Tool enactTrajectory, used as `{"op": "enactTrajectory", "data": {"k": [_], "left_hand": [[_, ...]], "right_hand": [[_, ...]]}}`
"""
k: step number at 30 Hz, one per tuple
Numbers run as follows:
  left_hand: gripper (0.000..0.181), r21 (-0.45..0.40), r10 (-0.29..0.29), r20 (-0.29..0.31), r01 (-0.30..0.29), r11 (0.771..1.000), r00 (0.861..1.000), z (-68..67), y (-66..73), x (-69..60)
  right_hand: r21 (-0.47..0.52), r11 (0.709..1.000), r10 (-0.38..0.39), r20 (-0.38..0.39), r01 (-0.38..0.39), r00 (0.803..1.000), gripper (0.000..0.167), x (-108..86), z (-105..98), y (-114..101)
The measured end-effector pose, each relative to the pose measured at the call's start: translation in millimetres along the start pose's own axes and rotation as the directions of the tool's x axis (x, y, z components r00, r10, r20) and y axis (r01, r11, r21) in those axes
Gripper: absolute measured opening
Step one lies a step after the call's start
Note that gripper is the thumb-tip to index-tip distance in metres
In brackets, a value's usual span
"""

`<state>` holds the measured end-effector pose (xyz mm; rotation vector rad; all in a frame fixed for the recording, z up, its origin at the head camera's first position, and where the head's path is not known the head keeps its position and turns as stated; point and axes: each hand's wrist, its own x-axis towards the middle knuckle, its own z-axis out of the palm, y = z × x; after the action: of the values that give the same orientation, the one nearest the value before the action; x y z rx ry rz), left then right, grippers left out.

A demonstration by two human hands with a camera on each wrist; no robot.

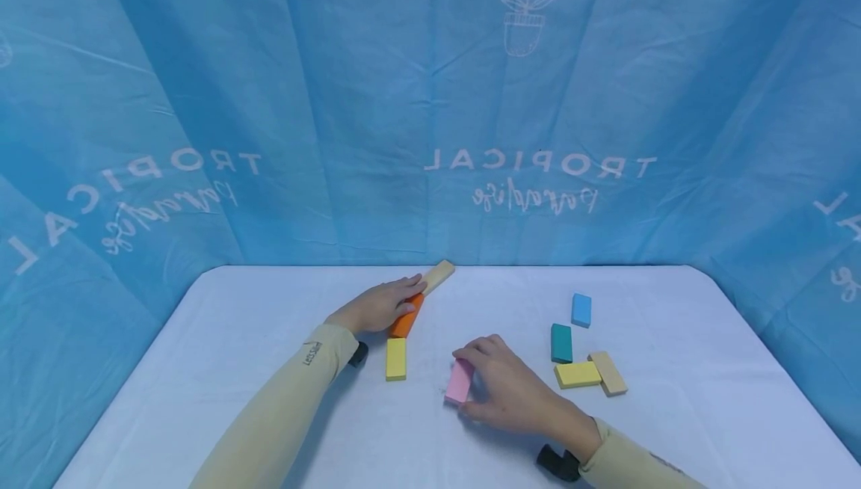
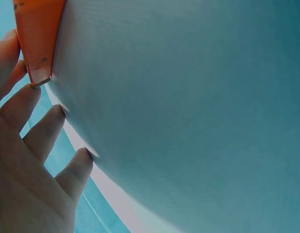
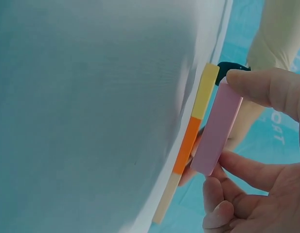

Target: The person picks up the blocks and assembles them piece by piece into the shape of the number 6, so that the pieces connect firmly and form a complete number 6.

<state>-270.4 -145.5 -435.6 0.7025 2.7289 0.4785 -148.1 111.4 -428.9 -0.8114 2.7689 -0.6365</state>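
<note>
My left hand (image 1: 383,303) lies at an orange block (image 1: 406,317), its thumb and fingertips touching one side and the end; the fingers look spread and fairly straight in the left wrist view. A plain wooden block (image 1: 439,277) extends beyond the orange one, and a yellow block (image 1: 396,359) lies at its near end, making a slightly bent row. My right hand (image 1: 507,388) pinches a pink block (image 3: 218,127) by its ends, thumb at one and fingers at the other. The pink block is apart from the row; whether it touches the table I cannot tell.
On the right of the white table (image 1: 269,294) lie a blue block (image 1: 581,310), a green block (image 1: 561,343), another yellow block (image 1: 577,374) and a second plain wooden block (image 1: 608,374). A blue printed curtain (image 1: 363,115) hangs round the back and sides.
</note>
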Motion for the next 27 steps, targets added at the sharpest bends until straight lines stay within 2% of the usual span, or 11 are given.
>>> {"op": "enactTrajectory", "data": {"k": [13,27], "left_hand": [[0.055,-0.017,-0.005,-0.004,0.005,1.000,1.000,-2.4,2.5,-2.1],[0.055,-0.024,-0.001,-0.005,0.001,1.000,1.000,-1.0,1.5,-1.3]], "right_hand": [[-0.011,0.998,-0.066,0.065,0.067,0.996,0.066,10.9,2,-9],[-0.036,0.984,-0.167,0.117,0.172,0.979,0.062,18.9,6,-13]]}}
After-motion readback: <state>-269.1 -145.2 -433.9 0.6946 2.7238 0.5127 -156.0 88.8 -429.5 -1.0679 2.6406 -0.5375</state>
